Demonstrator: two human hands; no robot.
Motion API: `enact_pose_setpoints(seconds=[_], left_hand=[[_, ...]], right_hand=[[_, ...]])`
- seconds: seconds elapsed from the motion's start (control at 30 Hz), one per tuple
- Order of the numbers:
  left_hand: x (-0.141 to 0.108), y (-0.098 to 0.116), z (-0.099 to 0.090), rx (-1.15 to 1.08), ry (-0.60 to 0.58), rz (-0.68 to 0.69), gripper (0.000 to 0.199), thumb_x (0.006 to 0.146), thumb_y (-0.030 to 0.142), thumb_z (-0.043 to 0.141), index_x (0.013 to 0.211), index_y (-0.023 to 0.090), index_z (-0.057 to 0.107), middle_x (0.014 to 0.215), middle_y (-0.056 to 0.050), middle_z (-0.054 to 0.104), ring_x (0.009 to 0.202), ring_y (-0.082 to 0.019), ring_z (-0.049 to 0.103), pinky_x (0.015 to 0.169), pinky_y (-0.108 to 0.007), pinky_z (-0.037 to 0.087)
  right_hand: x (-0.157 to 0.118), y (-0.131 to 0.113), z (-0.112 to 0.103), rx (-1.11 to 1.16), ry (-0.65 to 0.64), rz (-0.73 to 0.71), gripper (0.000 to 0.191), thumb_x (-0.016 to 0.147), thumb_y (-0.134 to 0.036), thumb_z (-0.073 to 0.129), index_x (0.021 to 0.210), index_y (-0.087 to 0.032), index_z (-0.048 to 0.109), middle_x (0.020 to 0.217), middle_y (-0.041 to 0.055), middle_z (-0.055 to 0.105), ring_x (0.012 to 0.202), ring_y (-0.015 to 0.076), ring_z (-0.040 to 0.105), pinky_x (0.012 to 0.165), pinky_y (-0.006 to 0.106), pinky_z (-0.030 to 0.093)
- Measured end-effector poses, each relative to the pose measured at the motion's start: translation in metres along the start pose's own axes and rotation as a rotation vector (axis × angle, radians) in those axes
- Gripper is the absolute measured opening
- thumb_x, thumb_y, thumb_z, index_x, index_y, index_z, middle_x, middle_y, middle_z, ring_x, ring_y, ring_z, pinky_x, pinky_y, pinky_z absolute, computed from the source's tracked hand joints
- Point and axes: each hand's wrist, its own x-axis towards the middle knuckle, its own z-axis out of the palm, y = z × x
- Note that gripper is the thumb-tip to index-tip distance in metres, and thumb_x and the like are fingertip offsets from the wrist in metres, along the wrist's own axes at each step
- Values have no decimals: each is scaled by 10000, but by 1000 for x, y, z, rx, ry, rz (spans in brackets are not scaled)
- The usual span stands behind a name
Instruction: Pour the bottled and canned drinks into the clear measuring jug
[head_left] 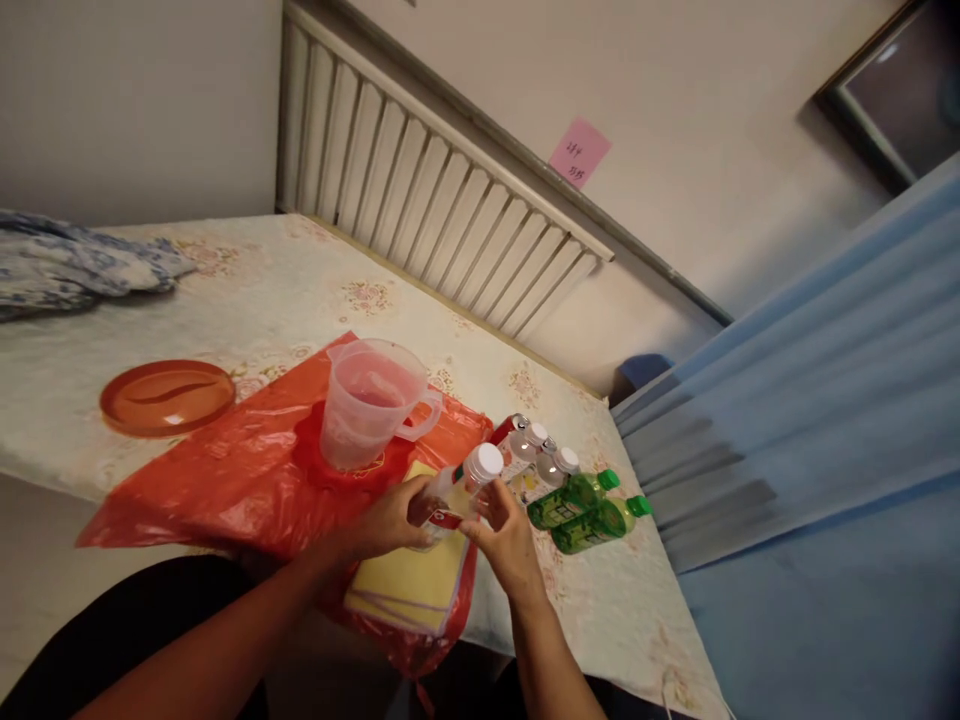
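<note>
A clear bottle with a white cap (489, 461) and a partly red label is tilted over a yellow cloth (409, 583). My left hand (390, 517) is wrapped round the lower part of this bottle. On its other side, my right hand (506, 535) has its fingers curved close to the bottle just below the cap; whether they grip it is unclear. A translucent jug (367, 405) stands behind my hands on a red piece above a red plastic sheet (232, 480). The yellow cloth lies folded on the same sheet.
Right of my hands are two green bottles (596, 525), two clear white-capped bottles (559, 465) and cans (511, 427). An orange-brown lid (166, 398) and patterned fabric (75, 265) lie left on the floral tablecloth (277, 290). A radiator (435, 190) and blue curtain (795, 400) border it.
</note>
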Motion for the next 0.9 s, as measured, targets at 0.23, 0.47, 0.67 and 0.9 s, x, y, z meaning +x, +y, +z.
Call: enact_pose_setpoints(seconds=[0.23, 0.47, 0.67, 0.9], left_hand=[[-10, 16, 32, 75, 39, -37, 702, 614, 364, 807, 1242, 252, 513, 1189, -30, 652, 1123, -268, 579, 987, -380, 453], [-6, 13, 67, 107, 28, -30, 913, 603, 469, 843, 1381, 227, 431, 1384, -96, 568, 1278, -321, 507, 1094, -426, 390], [10, 10, 101, 241, -73, 26, 905, 687, 468, 792, 1457, 245, 372, 1451, -91, 523, 1317, -309, 495, 1128, -437, 373], [29, -44, 77, 836, 263, 33, 577, 810, 462, 610, 1296, 161, 533, 1339, -156, 594, 1250, -327, 549, 1095, -512, 411]], right_hand=[[-34, -6, -6, 90, -119, 33, 588, 648, -128, 770, 1206, -245, 627, 1145, 25, 715, 1027, 251, 698, 909, 395, 559], [-56, -7, -35, 38, -42, 34, 608, 606, -83, 735, 1189, -220, 631, 1109, 19, 718, 965, 244, 707, 853, 365, 577], [-72, 0, -74, 41, 58, 70, 611, 571, -94, 762, 1159, -199, 634, 1103, 30, 717, 933, 248, 715, 812, 347, 593], [-97, 29, -150, 79, 286, 84, 688, 580, -139, 761, 1246, -185, 593, 1205, 75, 691, 1000, 273, 707, 892, 399, 574]])
